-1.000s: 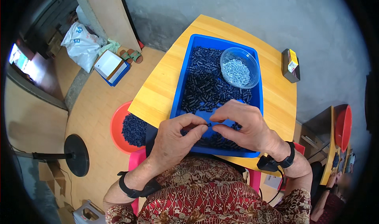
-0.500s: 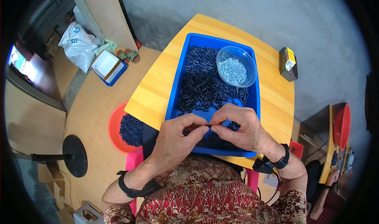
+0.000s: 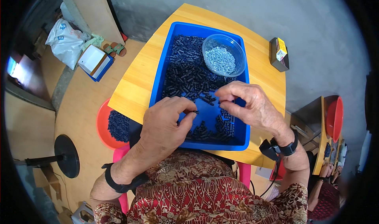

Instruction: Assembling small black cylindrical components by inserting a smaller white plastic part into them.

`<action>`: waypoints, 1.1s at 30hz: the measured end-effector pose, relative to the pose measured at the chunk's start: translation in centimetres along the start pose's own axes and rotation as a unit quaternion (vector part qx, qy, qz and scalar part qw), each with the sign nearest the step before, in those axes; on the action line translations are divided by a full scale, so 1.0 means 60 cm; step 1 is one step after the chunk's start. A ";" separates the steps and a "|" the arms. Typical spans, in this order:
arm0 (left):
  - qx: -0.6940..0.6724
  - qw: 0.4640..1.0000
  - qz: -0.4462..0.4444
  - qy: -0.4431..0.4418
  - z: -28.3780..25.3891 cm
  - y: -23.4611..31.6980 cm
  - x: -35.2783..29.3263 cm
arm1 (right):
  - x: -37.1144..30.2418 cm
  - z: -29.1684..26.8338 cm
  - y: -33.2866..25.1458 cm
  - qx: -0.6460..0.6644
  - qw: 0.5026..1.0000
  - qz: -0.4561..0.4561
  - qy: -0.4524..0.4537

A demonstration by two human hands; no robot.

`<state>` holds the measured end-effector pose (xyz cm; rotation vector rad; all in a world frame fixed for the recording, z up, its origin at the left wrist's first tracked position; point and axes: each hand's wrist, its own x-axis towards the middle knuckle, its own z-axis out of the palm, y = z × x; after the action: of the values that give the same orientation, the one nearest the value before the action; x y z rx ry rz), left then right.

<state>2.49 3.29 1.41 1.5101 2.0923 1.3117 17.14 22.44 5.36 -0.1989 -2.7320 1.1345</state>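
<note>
Over the near left of a blue tray (image 3: 246, 117), my left hand (image 3: 166, 119) pinches a small black plastic piece (image 3: 196, 112) between thumb and forefinger. My right hand (image 3: 252, 105) hovers over the tray's right side, thumb and forefinger slightly apart with nothing visible between them. Many short black ribbed plastic pieces (image 3: 185, 76) fill the tray's far and middle part. A smaller heap of black pieces (image 3: 215, 131) lies at its near right. In the far right corner of the tray sits a round clear tub (image 3: 243, 66) of small silvery metal parts (image 3: 220, 60).
The tray rests on a yellow wooden table (image 3: 138, 74). A dark box (image 3: 279, 62) stands at its right edge. A red basin (image 3: 103, 133) of dark pieces is on the floor at left, near a black round base (image 3: 66, 156). Another person's hands (image 3: 327, 170) show at far right.
My hands have parted. The left keeps the small black piece, while the right has moved away to the right and its fingertips have separated. The whole view has shifted slightly.
</note>
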 end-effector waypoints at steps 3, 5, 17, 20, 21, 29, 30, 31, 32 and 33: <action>0.051 0.998 0.044 -0.011 0.006 -0.007 0.005 | -0.020 -0.011 0.024 -0.082 0.996 0.017 -0.022; 0.073 0.996 0.057 -0.021 0.013 -0.014 0.008 | -0.027 -0.007 0.035 -0.203 0.976 -0.062 -0.050; 0.176 0.979 0.093 -0.036 0.029 -0.035 0.024 | -0.019 0.030 0.045 -0.329 0.925 -0.026 -0.189; 0.149 0.985 0.079 -0.023 0.023 -0.032 0.022 | -0.019 0.031 0.052 -0.315 0.930 -0.021 -0.188; 0.128 0.989 0.061 -0.031 0.021 -0.031 0.020 | -0.019 0.032 0.052 -0.315 0.930 -0.021 -0.188; -0.069 0.995 -0.051 -0.053 0.013 -0.013 0.005 | -0.013 0.024 0.032 -0.126 0.988 -0.078 -0.033; -0.121 0.989 -0.065 -0.054 0.014 -0.014 0.003 | -0.013 0.025 0.023 -0.126 0.988 -0.081 -0.034; -0.119 0.989 -0.065 -0.050 0.012 -0.013 0.003 | -0.012 0.027 0.014 -0.106 0.990 -0.092 -0.004; -0.163 0.979 -0.099 -0.075 0.011 -0.011 0.004 | -0.012 0.030 0.007 -0.087 0.991 -0.100 0.028; -0.206 0.964 -0.132 -0.098 0.011 -0.009 0.004 | -0.012 0.032 0.002 -0.088 0.991 -0.101 0.028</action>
<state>2.44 3.81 0.70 1.0940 1.6926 1.3294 17.41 21.08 3.84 0.0247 -2.7271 0.8249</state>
